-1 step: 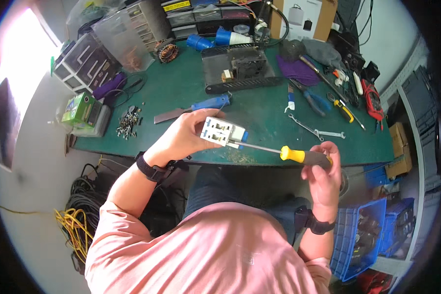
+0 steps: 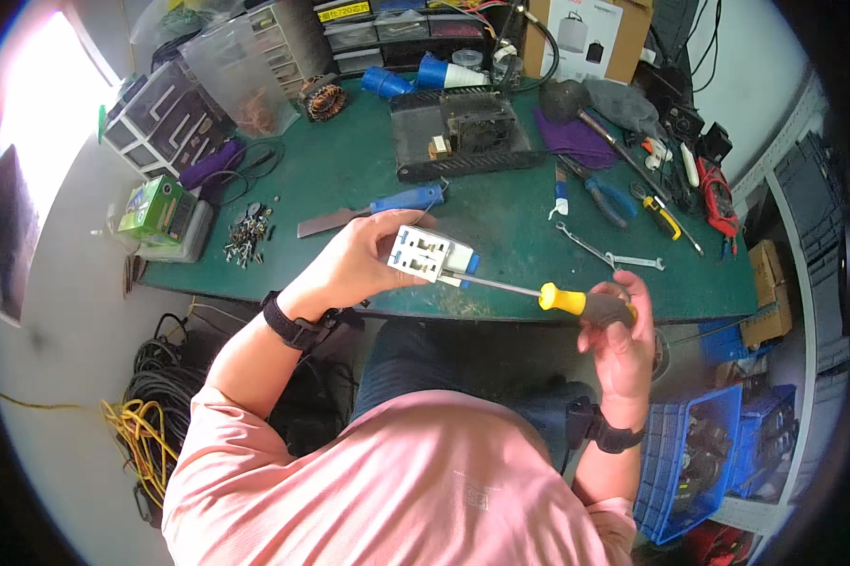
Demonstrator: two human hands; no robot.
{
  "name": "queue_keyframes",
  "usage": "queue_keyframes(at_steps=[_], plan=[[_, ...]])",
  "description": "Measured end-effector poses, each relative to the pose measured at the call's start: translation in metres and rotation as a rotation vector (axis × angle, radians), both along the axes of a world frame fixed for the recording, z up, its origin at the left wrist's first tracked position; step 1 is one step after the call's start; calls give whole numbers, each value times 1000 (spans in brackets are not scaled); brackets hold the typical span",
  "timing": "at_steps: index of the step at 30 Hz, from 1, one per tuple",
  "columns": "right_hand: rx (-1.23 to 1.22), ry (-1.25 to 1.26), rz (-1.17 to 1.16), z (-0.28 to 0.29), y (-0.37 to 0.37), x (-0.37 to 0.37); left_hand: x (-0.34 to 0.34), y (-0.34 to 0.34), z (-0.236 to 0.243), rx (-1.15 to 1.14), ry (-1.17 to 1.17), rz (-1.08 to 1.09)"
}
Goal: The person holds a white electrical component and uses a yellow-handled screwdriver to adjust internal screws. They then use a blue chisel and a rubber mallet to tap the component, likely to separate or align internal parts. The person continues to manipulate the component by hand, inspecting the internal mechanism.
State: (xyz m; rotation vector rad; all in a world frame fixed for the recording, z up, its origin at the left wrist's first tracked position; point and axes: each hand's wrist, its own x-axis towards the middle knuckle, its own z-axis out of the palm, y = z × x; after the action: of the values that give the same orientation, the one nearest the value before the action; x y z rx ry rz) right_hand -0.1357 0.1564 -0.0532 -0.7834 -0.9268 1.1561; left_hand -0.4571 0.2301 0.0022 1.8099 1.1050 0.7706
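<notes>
My left hand [image 2: 354,264] grips a white plastic electrical component [image 2: 417,252] with metal contacts and blue parts, held above the front of the green bench. My right hand [image 2: 616,344] has its fingers around the yellow-and-black handle of a screwdriver [image 2: 564,298]; its shaft runs leftward into the component's right side. Just behind my left hand, a blue-handled tool [image 2: 406,198] with a flat metal blade lies on the bench. To its left is a pile of small screws and fittings [image 2: 248,233].
The green bench [image 2: 491,226] carries a black metal chassis [image 2: 467,132], pliers [image 2: 602,198], wrenches [image 2: 633,259], a red meter [image 2: 717,198] and plastic drawer units [image 2: 166,123]. Coiled cables [image 2: 156,406] lie below at left; blue crates [image 2: 684,462] stand below at right.
My right hand's fingers have shifted very slightly on the screwdriver handle. The component and my left hand look almost unchanged.
</notes>
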Motion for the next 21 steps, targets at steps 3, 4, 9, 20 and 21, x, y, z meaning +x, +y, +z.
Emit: queue_keyframes(at_steps=[3, 4, 9, 20, 21], plan=[[-245, 29, 205, 6, -1, 12, -4, -5, 4, 14, 18, 26], [-147, 11, 173, -1, -1, 11, -5, -5, 4, 27, 22, 26], [22, 20, 103, 5, 0, -7, -7, -2, 4, 22, 11, 5], [131, -117, -103, -4, 5, -11, -9, 0, 0, 21, 5, -5], [119, -149, -54, -1, 5, -9, -9, -1, -1, -3, -14, -2]])
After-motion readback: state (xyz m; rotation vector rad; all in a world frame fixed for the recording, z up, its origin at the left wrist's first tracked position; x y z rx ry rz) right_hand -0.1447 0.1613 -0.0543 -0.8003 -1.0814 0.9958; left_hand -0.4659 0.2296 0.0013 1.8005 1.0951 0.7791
